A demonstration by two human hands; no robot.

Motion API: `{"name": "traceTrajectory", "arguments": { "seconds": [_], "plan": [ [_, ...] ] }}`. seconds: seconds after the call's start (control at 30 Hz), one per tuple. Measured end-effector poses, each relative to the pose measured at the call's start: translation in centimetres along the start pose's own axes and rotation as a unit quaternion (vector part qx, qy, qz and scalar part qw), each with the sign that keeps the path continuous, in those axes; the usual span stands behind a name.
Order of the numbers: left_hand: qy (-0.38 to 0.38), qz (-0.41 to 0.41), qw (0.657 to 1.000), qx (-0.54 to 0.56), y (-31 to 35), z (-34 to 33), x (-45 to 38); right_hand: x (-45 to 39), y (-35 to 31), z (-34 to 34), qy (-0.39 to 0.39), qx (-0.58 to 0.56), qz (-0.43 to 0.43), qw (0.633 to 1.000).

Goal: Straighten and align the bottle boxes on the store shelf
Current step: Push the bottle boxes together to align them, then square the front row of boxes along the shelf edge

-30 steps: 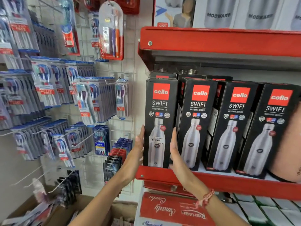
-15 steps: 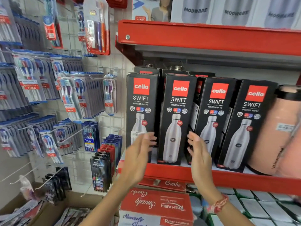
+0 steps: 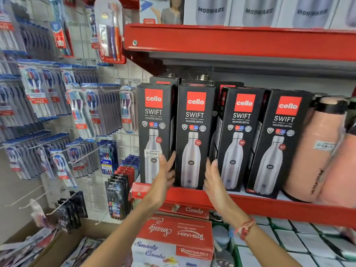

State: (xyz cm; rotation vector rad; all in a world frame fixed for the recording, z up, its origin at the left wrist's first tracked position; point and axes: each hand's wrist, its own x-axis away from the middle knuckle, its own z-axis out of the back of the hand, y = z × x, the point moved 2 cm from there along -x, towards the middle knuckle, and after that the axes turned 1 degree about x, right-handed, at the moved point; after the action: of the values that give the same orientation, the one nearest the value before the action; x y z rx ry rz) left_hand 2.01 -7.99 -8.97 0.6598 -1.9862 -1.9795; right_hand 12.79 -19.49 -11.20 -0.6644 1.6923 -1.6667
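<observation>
Shelf [image 3: 250, 205]: red metal, runs from 9 o'clock of centre to the right edge, front lip tilted down toward 4 o'clock in this wide view. A second red shelf [image 3: 231, 41] sits above at 12 o'clock, carrying white cartons [image 3: 258, 11].

Pegboard wall [image 3: 57, 112] at 9 o'clock: hung toothbrush packs.

Flask [image 3: 316, 149], pink, black collar, at 3 o'clock on the shelf, just beside box 4.

Four black bottle boxes stand in a front row on the shelf, numbered from the left: box 1 [image 3: 154, 120], box 2 [image 3: 194, 132], box 3 [image 3: 238, 135], box 4 [image 3: 279, 143]. Boxes 1 and 2 upright and close together; boxes 3 and 4 turned slightly, left side panels showing. More boxes behind them, partly hidden.

Red carton [image 3: 173, 234] at 6 o'clock, below the shelf.

Left hand [image 3: 163, 182]: fingers spread, pressed flat to the lower left side of box 2, in the gap beside box 1. Right hand [image 3: 213, 180]: fingers spread, flat against the lower right side of box 2. The two palms sandwich box 2; neither grip curls around it.

Wristband [image 3: 246, 227], red thread, on the right wrist at 5 o'clock.
</observation>
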Motion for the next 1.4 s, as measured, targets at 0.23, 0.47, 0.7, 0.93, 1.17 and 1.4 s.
{"name": "traceTrajectory", "arguments": {
  "seconds": [0.23,0.47,0.7,0.93,1.17,1.4],
  "plan": [
    [0.047,-0.012,0.999,-0.017,-0.1,0.3,1.1,0.1,0.3,-0.3,-0.046,0.009,-0.007,0.999],
    [0.092,-0.072,0.982,-0.150,0.1,0.3,1.9,-0.9,0.2,0.6,-0.007,0.045,-0.001,0.999],
    [0.137,-0.221,0.960,-0.105,-0.1,-4.0,1.7,4.5,-1.3,5.7,0.311,0.102,0.170,0.930],
    [0.006,-0.057,0.992,-0.113,-2.4,-10.1,-1.0,4.9,-0.7,9.0,0.239,0.148,0.076,0.957],
    [0.016,-0.017,0.994,-0.102,-2.6,-11.6,-2.2,3.5,-0.5,9.0,0.186,0.107,0.026,0.976],
    [0.025,0.008,0.998,-0.052,-3.0,-11.5,-2.6,2.8,-1.1,9.0,0.147,0.042,-0.017,0.988]
  ]
}}
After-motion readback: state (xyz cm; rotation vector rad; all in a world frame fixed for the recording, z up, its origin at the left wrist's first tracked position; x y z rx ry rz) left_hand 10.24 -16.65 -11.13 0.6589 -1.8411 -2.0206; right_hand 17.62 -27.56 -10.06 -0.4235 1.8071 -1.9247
